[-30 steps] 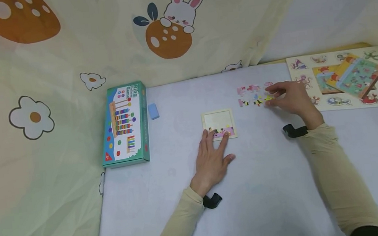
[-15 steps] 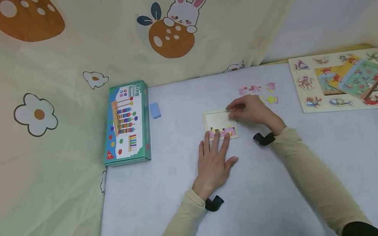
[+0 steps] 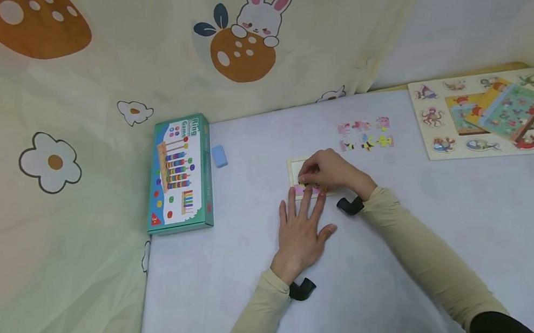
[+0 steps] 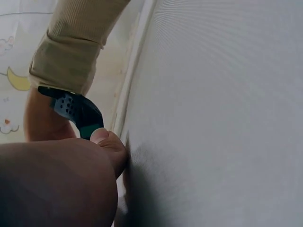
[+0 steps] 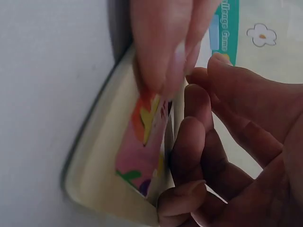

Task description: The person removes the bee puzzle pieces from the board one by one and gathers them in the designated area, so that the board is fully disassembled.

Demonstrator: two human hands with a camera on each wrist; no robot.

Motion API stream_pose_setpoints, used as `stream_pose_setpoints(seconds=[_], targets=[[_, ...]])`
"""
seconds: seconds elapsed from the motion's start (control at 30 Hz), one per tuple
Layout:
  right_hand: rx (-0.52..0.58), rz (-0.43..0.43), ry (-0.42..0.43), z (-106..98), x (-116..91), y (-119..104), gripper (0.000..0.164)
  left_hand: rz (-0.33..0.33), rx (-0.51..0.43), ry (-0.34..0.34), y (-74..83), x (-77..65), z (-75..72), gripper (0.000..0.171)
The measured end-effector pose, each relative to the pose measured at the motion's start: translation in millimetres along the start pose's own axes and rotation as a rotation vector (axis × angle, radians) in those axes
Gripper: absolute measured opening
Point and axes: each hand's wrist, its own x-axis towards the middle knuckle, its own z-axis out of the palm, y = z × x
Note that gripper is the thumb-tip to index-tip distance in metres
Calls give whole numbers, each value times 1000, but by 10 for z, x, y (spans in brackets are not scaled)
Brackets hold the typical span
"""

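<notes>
My left hand (image 3: 299,239) lies with fingers extended over the near side of a small square puzzle frame (image 3: 290,166). Its fingertips touch a row of pink puzzle pieces (image 5: 139,158) along that side. In the right wrist view, the left fingers (image 5: 158,42) come down from the top onto the pieces. My right hand (image 3: 331,170) arches over the frame from the right, its fingers curled and thumb close to the index finger. Those fingertips are right at the row's left part; I cannot tell whether they grip a piece. Loose puzzle pieces (image 3: 367,142) lie in two rows beyond.
A green ring game box (image 3: 177,173) lies at the left, with a small blue block (image 3: 219,156) beside it. At the back right is a sea-animal board (image 3: 477,145) bearing two colourful picture puzzles (image 3: 510,108). A patterned cloth (image 3: 138,55) hangs behind the table.
My right hand has moved left from the loose pieces, past the frame's right edge, to over the row inside the frame. My left hand has stayed on the frame.
</notes>
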Motion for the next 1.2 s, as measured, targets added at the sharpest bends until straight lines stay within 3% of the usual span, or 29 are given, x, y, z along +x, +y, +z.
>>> stream_pose_setpoints(seconds=[0.53, 0.83, 1.2], targets=[[-32, 101, -14, 50, 39, -126, 13, -4, 35, -60, -28, -7, 17, 75], [-100, 158, -19, 73, 62, -152, 22, 14, 47, -43, -28, -1, 22, 77], [-65, 173, 1, 95, 27, -195, 20, 31, 44, -36, 11, -24, -16, 78]])
